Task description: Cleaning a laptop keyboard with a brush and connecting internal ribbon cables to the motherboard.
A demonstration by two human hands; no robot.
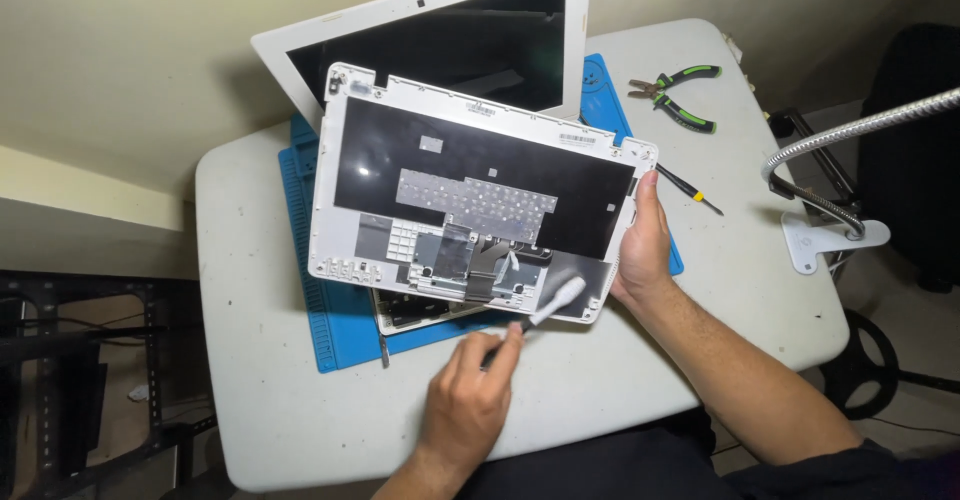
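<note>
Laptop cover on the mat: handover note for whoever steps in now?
Right hand grips the right edge of the white cover, held underside up, tilted above the blue mat.
Left hand holds a brush, bristles at the cover's lower right corner.
Laptop screen stands open behind; base partly hidden under the cover.
Pliers and screwdriver lie unused on the table.
Done: cover is off the base. Left: how much is brushed cannot be told.

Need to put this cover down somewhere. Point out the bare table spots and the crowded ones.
Bare: the left strip of the white table beside the blue mat; the stretch between the pliers, the small screwdriver and the lamp base. Crowded: the mat, under the keyboard cover held by the right hand, the left hand brushing.
</note>
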